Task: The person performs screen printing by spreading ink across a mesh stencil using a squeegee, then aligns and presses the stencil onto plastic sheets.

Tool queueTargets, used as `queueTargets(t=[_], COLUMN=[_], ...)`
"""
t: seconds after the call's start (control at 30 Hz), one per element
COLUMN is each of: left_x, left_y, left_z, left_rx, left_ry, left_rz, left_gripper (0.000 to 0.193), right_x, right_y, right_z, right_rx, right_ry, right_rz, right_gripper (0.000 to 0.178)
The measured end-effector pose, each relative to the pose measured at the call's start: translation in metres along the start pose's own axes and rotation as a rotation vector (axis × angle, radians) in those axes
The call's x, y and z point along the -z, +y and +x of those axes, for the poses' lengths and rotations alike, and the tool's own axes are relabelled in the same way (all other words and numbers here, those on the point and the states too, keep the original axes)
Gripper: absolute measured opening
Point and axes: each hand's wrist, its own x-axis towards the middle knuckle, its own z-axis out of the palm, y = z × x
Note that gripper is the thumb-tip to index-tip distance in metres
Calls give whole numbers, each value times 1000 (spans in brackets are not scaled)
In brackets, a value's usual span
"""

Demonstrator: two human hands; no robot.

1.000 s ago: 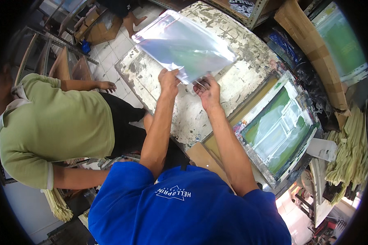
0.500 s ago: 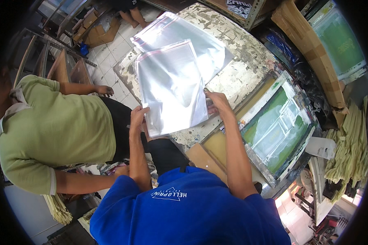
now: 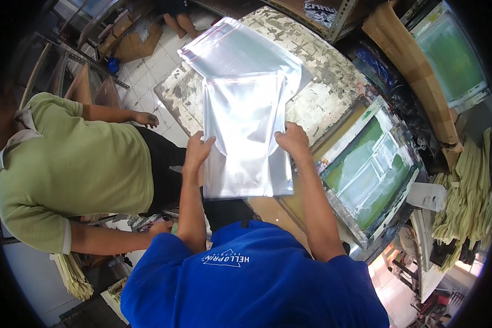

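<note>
I hold a clear plastic bag (image 3: 246, 136) upright in front of me with both hands. My left hand (image 3: 198, 152) grips its left edge and my right hand (image 3: 293, 140) grips its right edge, about mid-height. Behind it a stack of more clear plastic bags (image 3: 240, 52) lies on the worn, paint-stained table (image 3: 333, 82). The held bag's lower edge hangs over the table's near edge, above my blue shirt.
A person in a green shirt (image 3: 65, 169) stands close on my left, one hand near the table's left edge. A framed printing screen with green mesh (image 3: 374, 164) lies at my right. Another screen (image 3: 451, 52) leans at the far right. Pale strips (image 3: 470, 202) pile up beside it.
The bag was lifted off the stack and pulled toward me. My left hand slid down to its left edge, and the bag now hangs lower and nearer than before.
</note>
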Motion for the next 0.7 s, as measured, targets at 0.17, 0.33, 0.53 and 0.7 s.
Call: queueTargets(t=[0.17, 0.33, 0.53, 0.7], left_x=[-24, -33, -1, -13], left_y=[73, 76, 5, 13], left_z=[3, 3, 5, 3], left_rx=[-3, -101, 110, -28], left_ry=[67, 91, -119, -21], left_rz=[520, 578, -717, -180], left_gripper=[30, 22, 17, 36], right_x=[-25, -32, -2, -27], right_y=[-21, -21, 42, 40], right_z=[13, 18, 23, 17], right_rx=[90, 130, -187, -29], right_ry=[145, 174, 24, 156], right_rz=[-341, -319, 383, 24], right_gripper=[20, 13, 30, 27])
